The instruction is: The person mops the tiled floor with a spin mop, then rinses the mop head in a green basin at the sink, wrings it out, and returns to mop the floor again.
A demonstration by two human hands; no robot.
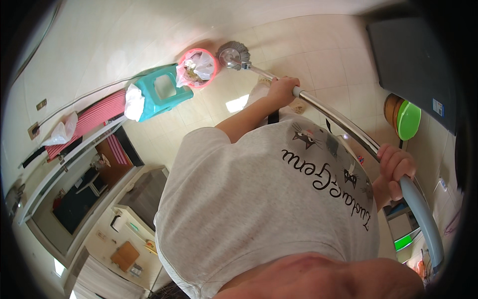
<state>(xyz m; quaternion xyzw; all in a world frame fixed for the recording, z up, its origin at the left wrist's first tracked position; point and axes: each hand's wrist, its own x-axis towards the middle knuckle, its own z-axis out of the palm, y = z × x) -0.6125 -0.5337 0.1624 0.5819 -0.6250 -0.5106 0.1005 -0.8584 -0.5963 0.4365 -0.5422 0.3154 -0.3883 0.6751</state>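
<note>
Both my hands hold one mop, whose metal pole [336,117] slants across the front of my body. My left hand [283,91] is closed around the lower part of the pole, just below a grey collar [297,91]. Higher up, my right hand [396,168] wraps the pole where the grey-blue handle grip [424,215] begins. At the far end, the round mop head [233,56] with grey strands rests on the tiled floor, beside a pink waste bin [216,69] lined with a plastic bag. My slippered feet show partly beyond my left hand.
A teal plastic stool [149,91] with a white bag [134,102] stands along the wall, left of the bin. On the right are a dark cabinet-like object [410,67], a green basin [409,120] and a brown vessel [392,108]. A power cord [84,98] runs along the wall.
</note>
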